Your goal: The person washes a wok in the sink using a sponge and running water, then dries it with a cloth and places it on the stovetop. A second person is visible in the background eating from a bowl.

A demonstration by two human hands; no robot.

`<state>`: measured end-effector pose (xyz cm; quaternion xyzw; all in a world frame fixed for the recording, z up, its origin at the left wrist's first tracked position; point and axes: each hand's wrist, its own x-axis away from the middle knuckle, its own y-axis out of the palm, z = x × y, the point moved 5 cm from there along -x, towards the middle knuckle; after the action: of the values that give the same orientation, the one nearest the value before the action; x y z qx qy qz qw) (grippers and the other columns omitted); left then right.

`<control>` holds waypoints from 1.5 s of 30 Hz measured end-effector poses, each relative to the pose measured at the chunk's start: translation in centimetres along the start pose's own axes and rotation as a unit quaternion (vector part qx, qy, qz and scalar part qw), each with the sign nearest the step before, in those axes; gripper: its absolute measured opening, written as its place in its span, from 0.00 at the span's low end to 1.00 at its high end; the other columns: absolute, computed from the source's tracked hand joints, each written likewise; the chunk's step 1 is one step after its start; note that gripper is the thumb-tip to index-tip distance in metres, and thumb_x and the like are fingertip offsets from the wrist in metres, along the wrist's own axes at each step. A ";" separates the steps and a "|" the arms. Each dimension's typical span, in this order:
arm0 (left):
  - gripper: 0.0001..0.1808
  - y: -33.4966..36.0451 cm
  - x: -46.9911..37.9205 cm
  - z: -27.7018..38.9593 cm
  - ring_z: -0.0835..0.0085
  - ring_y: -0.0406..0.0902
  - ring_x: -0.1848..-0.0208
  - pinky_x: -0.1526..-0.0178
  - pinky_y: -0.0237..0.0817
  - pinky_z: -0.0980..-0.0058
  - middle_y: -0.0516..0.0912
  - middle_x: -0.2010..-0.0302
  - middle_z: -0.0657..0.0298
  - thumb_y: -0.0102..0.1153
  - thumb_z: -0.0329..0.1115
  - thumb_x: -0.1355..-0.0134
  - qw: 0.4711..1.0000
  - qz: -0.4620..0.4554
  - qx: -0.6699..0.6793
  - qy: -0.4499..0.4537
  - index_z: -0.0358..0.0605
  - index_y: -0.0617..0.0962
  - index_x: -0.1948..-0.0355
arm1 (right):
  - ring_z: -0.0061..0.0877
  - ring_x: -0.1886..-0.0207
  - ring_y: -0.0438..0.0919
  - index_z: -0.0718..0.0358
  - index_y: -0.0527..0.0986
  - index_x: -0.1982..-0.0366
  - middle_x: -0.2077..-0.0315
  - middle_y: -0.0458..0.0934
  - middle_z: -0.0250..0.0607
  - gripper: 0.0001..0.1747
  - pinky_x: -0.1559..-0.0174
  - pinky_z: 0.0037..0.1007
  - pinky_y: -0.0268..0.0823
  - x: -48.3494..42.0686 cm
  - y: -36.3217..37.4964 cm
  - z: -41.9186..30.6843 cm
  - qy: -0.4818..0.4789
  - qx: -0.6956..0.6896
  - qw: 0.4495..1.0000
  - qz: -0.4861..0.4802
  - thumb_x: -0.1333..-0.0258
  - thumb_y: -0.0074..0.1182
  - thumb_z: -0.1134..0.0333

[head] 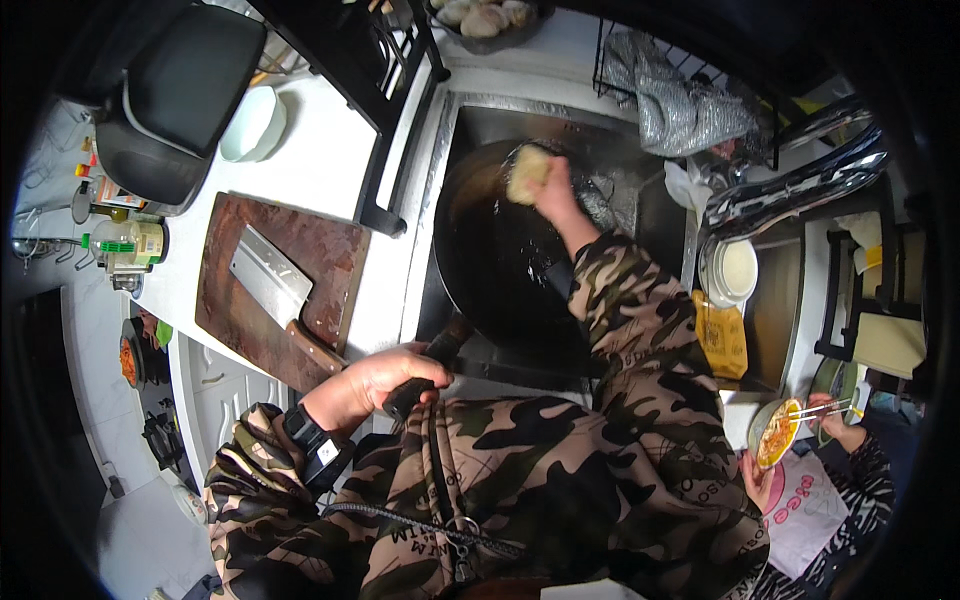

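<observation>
A large dark wok (487, 255) lies in the stainless steel sink (622, 124), with its handle towards my body. My left hand (405, 375) is closed around the wok's black handle (442, 349). A pale yellow sponge or scrubbing pad (527, 176) is in my right hand (555, 187), against the wok's inner wall at its far side. The wok's surface looks wet and shiny. My right sleeve hides part of the wok's right side.
Left on the counter, a cleaver (270, 277) rests on a wooden chopping board (337, 262). A chrome faucet (795, 184) reaches over the right basin, near stacked white bowls (731, 270). At lower right another person's hands (757, 480) hold a bowl of food (776, 439) and chopsticks.
</observation>
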<state>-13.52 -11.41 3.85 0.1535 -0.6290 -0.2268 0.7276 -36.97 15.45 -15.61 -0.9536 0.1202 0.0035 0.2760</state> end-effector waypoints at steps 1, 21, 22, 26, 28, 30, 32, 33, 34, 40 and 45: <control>0.09 0.2 0.0 -0.1 0.78 0.75 0.83 0.84 0.68 0.81 0.76 0.78 0.64 0.59 0.24 0.45 1.000 -0.008 -0.003 0.003 0.38 0.72 0.64 | 0.36 0.51 0.74 0.66 0.62 0.50 0.55 0.72 0.50 0.31 0.45 0.37 0.66 0.7 1.7 -2.4 -0.059 -0.003 0.998 -0.035 0.54 0.65 0.72; 0.19 1.8 2.4 -1.7 0.76 0.71 0.86 0.86 0.65 0.77 0.73 0.81 0.62 0.56 0.26 0.49 0.949 0.135 -0.225 0.175 0.32 0.68 0.56 | 0.41 0.50 0.74 0.61 0.72 0.55 0.54 0.70 0.50 0.25 0.50 0.39 0.70 11.9 -12.4 1.5 -0.032 0.470 0.852 -0.226 0.54 0.63 0.59; 0.20 1.8 2.7 -1.9 0.76 0.71 0.86 0.86 0.65 0.77 0.73 0.80 0.62 0.56 0.26 0.49 0.944 0.149 -0.239 0.174 0.30 0.67 0.56 | 0.41 0.49 0.74 0.63 0.72 0.56 0.55 0.70 0.50 0.25 0.49 0.38 0.70 11.3 -13.4 0.8 -0.018 0.451 0.873 -0.184 0.54 0.62 0.58; 0.17 1.7 4.4 -2.7 0.77 0.73 0.83 0.81 0.64 0.79 0.74 0.78 0.64 0.58 0.27 0.47 0.914 0.211 -0.271 0.217 0.34 0.69 0.58 | 0.42 0.44 0.72 0.68 0.72 0.51 0.52 0.73 0.50 0.32 0.45 0.36 0.67 9.9 -15.1 -1.5 0.036 0.269 0.954 -0.124 0.57 0.63 0.55; 0.17 1.9 5.2 -3.4 0.77 0.73 0.82 0.81 0.64 0.79 0.73 0.78 0.65 0.58 0.27 0.47 0.903 0.233 -0.269 0.239 0.35 0.68 0.58 | 0.41 0.45 0.73 0.67 0.73 0.52 0.50 0.72 0.48 0.30 0.46 0.34 0.68 9.8 -14.9 -2.2 0.084 0.089 0.985 -0.124 0.56 0.62 0.56; 0.17 2.0 5.8 -4.0 0.76 0.72 0.83 0.81 0.64 0.78 0.73 0.79 0.65 0.57 0.26 0.47 0.895 0.255 -0.259 0.259 0.36 0.68 0.58 | 0.36 0.45 0.74 0.61 0.69 0.46 0.48 0.71 0.43 0.27 0.47 0.36 0.69 10.3 -14.1 -2.7 0.173 -0.190 0.953 -0.161 0.49 0.57 0.61; 0.18 2.4 6.4 -4.7 0.76 0.72 0.83 0.81 0.64 0.77 0.73 0.78 0.64 0.57 0.25 0.48 0.883 0.260 -0.267 0.285 0.34 0.66 0.56 | 0.35 0.46 0.73 0.56 0.63 0.42 0.47 0.70 0.40 0.28 0.48 0.40 0.69 10.8 -14.0 -3.7 0.214 -0.400 0.880 -0.140 0.45 0.53 0.64; 0.19 2.6 6.6 -5.1 0.76 0.72 0.84 0.81 0.64 0.77 0.73 0.78 0.63 0.56 0.24 0.48 0.883 0.261 -0.262 0.290 0.32 0.66 0.56 | 0.34 0.46 0.73 0.53 0.61 0.40 0.47 0.70 0.38 0.29 0.48 0.42 0.70 11.2 -14.0 -4.4 0.232 -0.501 0.824 -0.130 0.43 0.52 0.66; 0.17 2.6 6.9 -5.6 0.76 0.72 0.84 0.81 0.63 0.77 0.73 0.78 0.64 0.56 0.24 0.47 0.878 0.270 -0.257 0.301 0.34 0.66 0.57 | 0.34 0.47 0.74 0.48 0.54 0.37 0.46 0.69 0.37 0.32 0.49 0.47 0.70 11.3 -14.3 -5.3 0.222 -0.548 0.793 -0.144 0.41 0.49 0.69; 0.15 3.4 8.6 -7.6 0.77 0.71 0.83 0.81 0.61 0.78 0.73 0.80 0.64 0.55 0.22 0.46 0.849 0.297 -0.264 0.349 0.35 0.66 0.59 | 0.28 0.47 0.75 0.51 0.58 0.37 0.49 0.72 0.34 0.32 0.49 0.38 0.71 11.8 -15.6 -11.7 0.186 -0.553 0.792 -0.179 0.40 0.56 0.64; 0.15 3.9 9.7 -9.1 0.78 0.71 0.82 0.79 0.62 0.80 0.72 0.79 0.66 0.54 0.21 0.46 0.841 0.312 -0.229 0.378 0.35 0.66 0.59 | 0.25 0.48 0.76 0.57 0.60 0.37 0.48 0.73 0.36 0.34 0.50 0.32 0.71 11.1 -15.3 -14.0 0.055 -0.544 0.783 -0.296 0.42 0.60 0.61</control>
<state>-2.98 -13.75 12.52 -0.1477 -0.2499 -0.0501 0.9556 -23.49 18.07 3.50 -0.9326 -0.1753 -0.0657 -0.3087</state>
